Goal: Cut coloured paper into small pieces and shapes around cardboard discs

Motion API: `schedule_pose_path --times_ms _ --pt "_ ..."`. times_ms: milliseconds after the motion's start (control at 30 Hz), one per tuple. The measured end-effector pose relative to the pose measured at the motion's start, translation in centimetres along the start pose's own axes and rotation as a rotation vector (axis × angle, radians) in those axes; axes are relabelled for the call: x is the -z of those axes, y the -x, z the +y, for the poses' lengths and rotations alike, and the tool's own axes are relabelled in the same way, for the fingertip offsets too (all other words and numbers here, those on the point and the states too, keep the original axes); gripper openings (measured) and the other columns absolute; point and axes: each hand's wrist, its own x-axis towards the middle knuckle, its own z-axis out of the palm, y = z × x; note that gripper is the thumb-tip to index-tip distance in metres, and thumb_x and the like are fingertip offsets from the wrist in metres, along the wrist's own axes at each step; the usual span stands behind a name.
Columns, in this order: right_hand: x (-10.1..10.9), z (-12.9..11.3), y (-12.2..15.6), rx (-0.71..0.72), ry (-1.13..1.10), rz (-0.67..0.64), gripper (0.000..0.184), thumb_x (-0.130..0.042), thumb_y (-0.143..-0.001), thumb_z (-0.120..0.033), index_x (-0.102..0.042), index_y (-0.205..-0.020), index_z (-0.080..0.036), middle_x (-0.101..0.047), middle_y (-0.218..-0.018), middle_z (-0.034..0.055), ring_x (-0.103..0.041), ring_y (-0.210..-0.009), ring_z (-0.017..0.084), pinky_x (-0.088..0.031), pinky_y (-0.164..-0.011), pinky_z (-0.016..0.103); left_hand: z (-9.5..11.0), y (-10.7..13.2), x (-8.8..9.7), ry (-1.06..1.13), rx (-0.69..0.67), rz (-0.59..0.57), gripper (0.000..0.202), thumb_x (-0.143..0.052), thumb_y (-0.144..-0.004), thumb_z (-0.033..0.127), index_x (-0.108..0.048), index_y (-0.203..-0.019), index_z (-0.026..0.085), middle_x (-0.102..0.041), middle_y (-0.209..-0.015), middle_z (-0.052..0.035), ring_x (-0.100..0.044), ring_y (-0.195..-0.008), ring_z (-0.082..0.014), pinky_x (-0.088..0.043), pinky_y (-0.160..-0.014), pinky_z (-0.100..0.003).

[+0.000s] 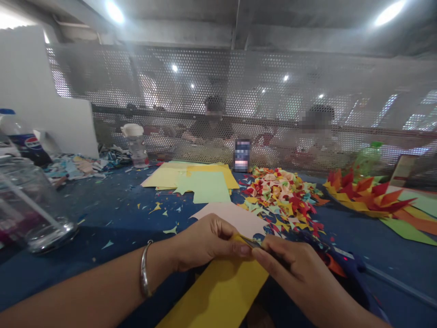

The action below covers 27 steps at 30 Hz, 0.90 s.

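My left hand (211, 237), with a silver bangle at its wrist, pinches the top edge of a yellow paper sheet (218, 291). The sheet hangs down toward my lap. In my right hand (297, 269) is a pair of scissors (251, 242); only the dark metal blades show, at the paper's edge by my left fingertips, and the handles are hidden in the fist. Just beyond my hands a pale pink paper sheet (228, 216) lies on the blue table (126, 214). A blue glue gun (355, 264) with a clear stick lies right of my right hand.
Yellow and green sheets (211, 184) lie stacked ahead, beside a heap of colourful paper pieces (280, 191). A propped phone (241, 156) stands behind. Folded orange-red paper shapes (368, 193) sit right. A glass jar (30, 209) and a Pepsi bottle (27, 141) stand left. People sit beyond a perforated screen (164, 95).
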Motion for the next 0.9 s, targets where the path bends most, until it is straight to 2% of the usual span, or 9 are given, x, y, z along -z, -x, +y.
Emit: schedule_pose_path --times_ms 233,600,800,900 --pt "-0.10 0.00 0.13 0.022 0.006 0.012 0.040 -0.040 -0.095 -0.045 -0.035 -0.064 -0.022 -0.033 -0.059 -0.0059 -0.032 -0.054 0.012 -0.024 -0.049 0.024 -0.03 -0.13 -0.05 -0.005 0.002 -0.004 0.024 -0.076 -0.070 0.037 -0.071 -0.067 0.014 -0.055 -0.057 0.0035 -0.043 -0.051 -0.0062 -0.032 -0.052 -0.021" --pt "-0.01 -0.29 0.03 0.080 0.024 0.013 0.038 -0.041 -0.096 -0.041 -0.036 -0.064 -0.021 -0.035 -0.057 -0.0055 -0.034 -0.052 0.011 -0.025 -0.048 0.024 0.02 0.13 0.18 -0.047 0.054 -0.044 0.033 -0.078 -0.066 0.046 -0.067 -0.062 0.015 -0.049 -0.053 0.0047 -0.037 -0.046 -0.0061 -0.026 -0.048 -0.022" --pt "-0.12 -0.34 0.10 0.075 0.017 0.001 0.039 -0.041 -0.096 -0.043 -0.036 -0.064 -0.021 -0.036 -0.058 -0.0056 -0.033 -0.053 0.011 -0.025 -0.048 0.024 0.20 0.25 0.11 -0.087 0.068 -0.037 0.036 -0.078 -0.067 0.046 -0.064 -0.060 0.014 -0.042 -0.051 0.0059 -0.030 -0.046 -0.0054 -0.020 -0.045 -0.022" --pt "-0.11 -0.34 0.16 0.048 0.033 -0.014 0.039 -0.040 -0.095 -0.044 -0.035 -0.064 -0.021 -0.035 -0.059 -0.0058 -0.033 -0.054 0.011 -0.024 -0.048 0.024 0.36 0.37 0.07 -0.089 0.079 -0.046 0.035 -0.078 -0.068 0.045 -0.064 -0.062 0.014 -0.042 -0.053 0.0054 -0.030 -0.047 -0.0057 -0.021 -0.045 -0.021"
